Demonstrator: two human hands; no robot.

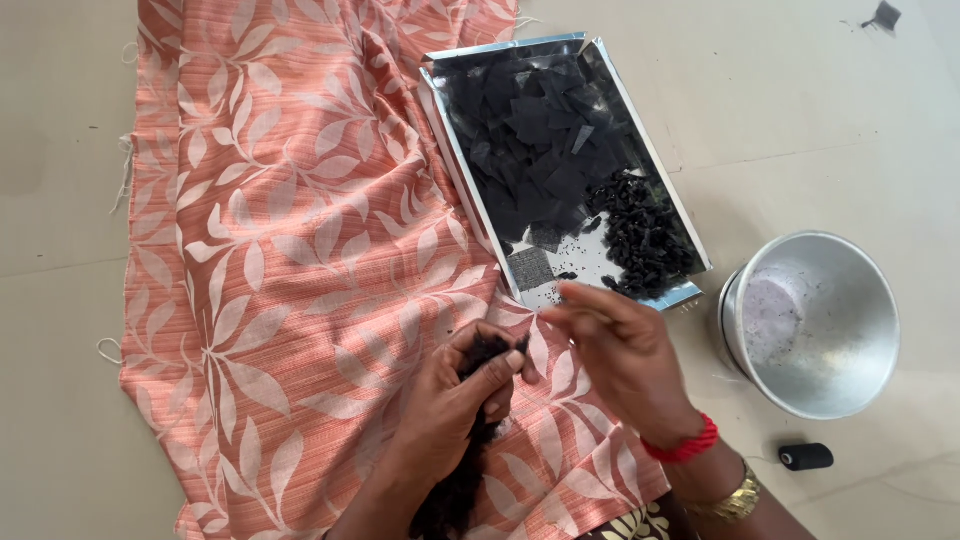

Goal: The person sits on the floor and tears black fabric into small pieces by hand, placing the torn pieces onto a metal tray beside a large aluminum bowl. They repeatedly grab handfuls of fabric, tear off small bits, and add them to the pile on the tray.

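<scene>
My left hand (455,400) is closed around a bunch of black fibrous material (462,470) that hangs down toward the bottom edge, over an orange cloth with a white leaf pattern (290,250). My right hand (620,355) is just to its right, fingers pinched together near the top of the bunch; whether something small sits between the fingertips I cannot tell. A red band and a gold watch are on the right wrist. Just beyond the hands lies a shiny metal tray (452,130) holding black fabric squares (540,140) and a heap of small black bits (645,235).
A round metal bowl (815,320) lies tilted on the beige floor to the right. A black thread spool (806,457) sits below it. A small dark scrap (884,15) is at the far top right. The cloth covers the floor's left-centre.
</scene>
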